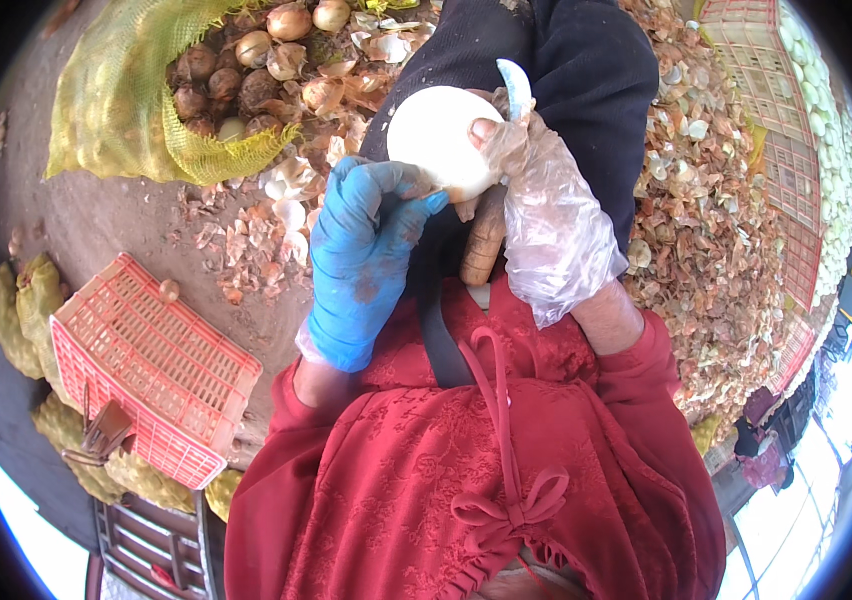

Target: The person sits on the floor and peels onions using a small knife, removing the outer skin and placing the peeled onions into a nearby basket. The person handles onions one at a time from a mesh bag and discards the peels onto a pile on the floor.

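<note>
A peeled white onion (437,142) is held between my two hands above my lap. My left hand (369,240), in a blue glove, pinches the lower edge of the onion with thumb and fingers. My right hand (546,202), in a clear plastic glove, grips the onion from the right, its bare thumb tip on the surface. That hand also holds a knife; the curved blade (517,86) points up past the fingers, and the wooden handle (483,244) shows below the palm.
A yellow mesh sack (133,97) of unpeeled onions (223,82) lies open at upper left. Loose onion skins (703,247) cover the ground on the right, beside red crates (790,157) of peeled onions (820,105). An overturned-looking pink crate (163,352) and filled sacks (17,322) stand left.
</note>
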`<state>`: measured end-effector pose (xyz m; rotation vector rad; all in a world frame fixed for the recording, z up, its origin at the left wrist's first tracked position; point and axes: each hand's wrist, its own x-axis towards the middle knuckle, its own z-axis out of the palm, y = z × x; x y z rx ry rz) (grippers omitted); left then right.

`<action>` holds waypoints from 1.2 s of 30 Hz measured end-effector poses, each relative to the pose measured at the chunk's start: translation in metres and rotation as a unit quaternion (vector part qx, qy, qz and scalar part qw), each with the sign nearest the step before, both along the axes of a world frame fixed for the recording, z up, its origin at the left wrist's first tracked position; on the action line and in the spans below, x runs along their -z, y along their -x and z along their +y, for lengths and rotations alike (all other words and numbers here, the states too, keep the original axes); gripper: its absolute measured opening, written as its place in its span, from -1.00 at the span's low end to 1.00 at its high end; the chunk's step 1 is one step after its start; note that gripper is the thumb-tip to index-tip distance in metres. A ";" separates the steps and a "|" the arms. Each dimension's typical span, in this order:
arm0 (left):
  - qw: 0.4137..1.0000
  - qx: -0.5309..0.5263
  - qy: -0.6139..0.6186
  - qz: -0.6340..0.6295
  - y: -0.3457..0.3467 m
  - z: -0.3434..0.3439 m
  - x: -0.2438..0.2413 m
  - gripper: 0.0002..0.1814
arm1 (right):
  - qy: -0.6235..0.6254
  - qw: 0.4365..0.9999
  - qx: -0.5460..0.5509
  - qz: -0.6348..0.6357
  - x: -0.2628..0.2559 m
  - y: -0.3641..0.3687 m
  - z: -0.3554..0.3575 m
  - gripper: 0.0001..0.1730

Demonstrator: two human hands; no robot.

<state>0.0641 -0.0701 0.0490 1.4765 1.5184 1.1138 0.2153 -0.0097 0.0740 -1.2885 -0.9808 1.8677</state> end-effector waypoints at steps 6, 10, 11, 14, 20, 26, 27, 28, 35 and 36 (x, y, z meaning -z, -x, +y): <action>0.999 0.006 0.029 -0.020 0.013 -0.009 -0.008 -0.80 | -0.094 0.994 -0.061 0.015 0.021 -0.015 -0.003 -0.64; 0.999 0.039 -0.016 0.002 0.034 -0.008 -0.007 -0.78 | 0.272 0.897 0.134 0.323 0.011 -0.015 0.006 -0.57; 0.996 0.064 -0.032 0.050 0.037 -0.004 -0.007 -0.75 | 0.245 0.916 0.130 0.290 0.008 -0.016 0.005 -0.57; 1.000 -0.004 -0.011 0.010 0.028 0.007 -0.011 -0.68 | 0.172 0.958 0.134 0.184 0.013 -0.009 -0.001 -0.57; 0.993 0.039 -0.082 0.077 0.014 0.023 -0.011 -0.70 | 0.078 0.985 0.089 0.129 0.013 -0.005 0.001 -0.56; 0.995 0.030 -0.074 0.057 0.018 0.017 -0.005 -0.74 | 0.060 0.987 0.068 0.132 0.016 -0.005 0.002 -0.54; 0.997 0.018 -0.059 0.052 0.017 0.016 -0.007 -0.75 | 0.060 0.987 0.067 0.135 0.016 -0.005 0.002 -0.54; 0.996 0.010 -0.052 0.066 0.014 0.019 -0.014 -0.76 | 0.060 0.987 0.063 0.136 0.015 -0.005 0.002 -0.54; 0.982 0.119 -0.083 0.120 0.022 0.018 -0.007 -0.78 | 0.055 0.985 0.036 0.158 0.013 -0.003 0.003 -0.51; 0.972 0.147 -0.100 0.153 0.026 0.016 -0.005 -0.78 | 0.053 0.985 0.031 0.161 0.013 -0.002 0.006 -0.51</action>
